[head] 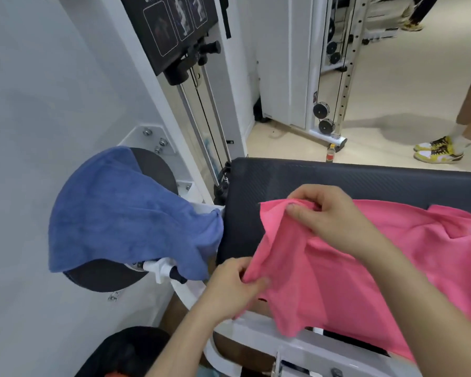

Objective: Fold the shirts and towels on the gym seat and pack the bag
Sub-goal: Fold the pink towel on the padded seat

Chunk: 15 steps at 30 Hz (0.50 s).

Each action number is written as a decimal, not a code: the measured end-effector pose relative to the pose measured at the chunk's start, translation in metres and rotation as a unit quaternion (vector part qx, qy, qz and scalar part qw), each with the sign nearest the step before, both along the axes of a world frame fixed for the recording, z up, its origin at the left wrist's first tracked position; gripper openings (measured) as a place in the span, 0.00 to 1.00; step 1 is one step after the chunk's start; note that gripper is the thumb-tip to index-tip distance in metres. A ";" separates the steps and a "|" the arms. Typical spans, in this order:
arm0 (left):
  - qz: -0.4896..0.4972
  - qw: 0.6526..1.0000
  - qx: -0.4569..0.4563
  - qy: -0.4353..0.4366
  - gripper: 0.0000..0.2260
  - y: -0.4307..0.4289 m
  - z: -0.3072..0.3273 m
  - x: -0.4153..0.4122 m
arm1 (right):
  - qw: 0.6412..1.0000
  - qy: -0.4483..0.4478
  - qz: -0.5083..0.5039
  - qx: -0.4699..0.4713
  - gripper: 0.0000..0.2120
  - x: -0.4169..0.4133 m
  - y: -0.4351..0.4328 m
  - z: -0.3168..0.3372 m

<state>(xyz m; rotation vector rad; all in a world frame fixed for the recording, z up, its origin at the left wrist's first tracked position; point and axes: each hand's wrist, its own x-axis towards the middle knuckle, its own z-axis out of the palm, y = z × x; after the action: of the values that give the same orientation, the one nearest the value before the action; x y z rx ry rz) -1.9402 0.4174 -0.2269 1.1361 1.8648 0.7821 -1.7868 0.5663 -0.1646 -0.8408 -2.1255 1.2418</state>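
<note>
A pink towel [365,270] lies spread over the black padded gym seat [337,178], its near edge hanging over the white frame. My right hand [326,216] pinches the towel's far left corner, lifted off the pad. My left hand [234,287] pinches the near left edge of the same towel. A blue towel [125,216] is draped over a round black pad to the left. A black bag [125,352] shows at the bottom left, partly cut off by the frame.
The white machine column [196,104] with cables and guide rods rises behind the seat. A small bottle [330,153] stands on the floor beyond the pad. A person in yellow shoes [438,149] stands at the right. A white wall fills the left.
</note>
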 end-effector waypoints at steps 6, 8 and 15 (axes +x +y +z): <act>0.179 0.960 0.063 -0.205 0.10 -0.027 -0.023 -0.010 | 0.980 0.045 -0.023 -0.190 0.05 0.009 0.026 0.014; 0.227 0.947 0.065 -0.219 0.07 -0.032 -0.033 -0.008 | 0.977 0.045 -0.035 -0.207 0.06 0.005 0.036 0.015; 0.372 0.910 0.080 -0.166 0.03 -0.031 -0.064 0.005 | 0.970 -0.121 -0.158 0.141 0.08 -0.053 0.067 -0.005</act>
<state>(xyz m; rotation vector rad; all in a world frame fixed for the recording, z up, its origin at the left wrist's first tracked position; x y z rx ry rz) -1.9354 0.3863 -0.2907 0.3014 1.9476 1.4702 -1.8397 0.6335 -0.1699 -1.1908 -2.1772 0.6838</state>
